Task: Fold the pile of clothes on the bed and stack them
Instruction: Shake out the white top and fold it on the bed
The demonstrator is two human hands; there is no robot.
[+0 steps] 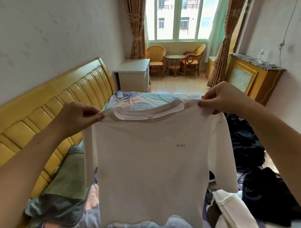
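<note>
Garment under inspection: white long-sleeved cotton shirt (149,158), held up spread above the bed with yellow wooden headboard (45,109). Left hand (76,116) grip pinches one shoulder; right hand (222,97) grip pinches the other. Dark clothes pile (246,143) lies on the bed, right of the shirt.

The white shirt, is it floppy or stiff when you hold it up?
Probably floppy: the white shirt hangs limp from the left hand and right hand, its sleeves drooping. Likely light, since pinching fingers alone hold it. It looks thin; the bedding shows faintly through.
</note>
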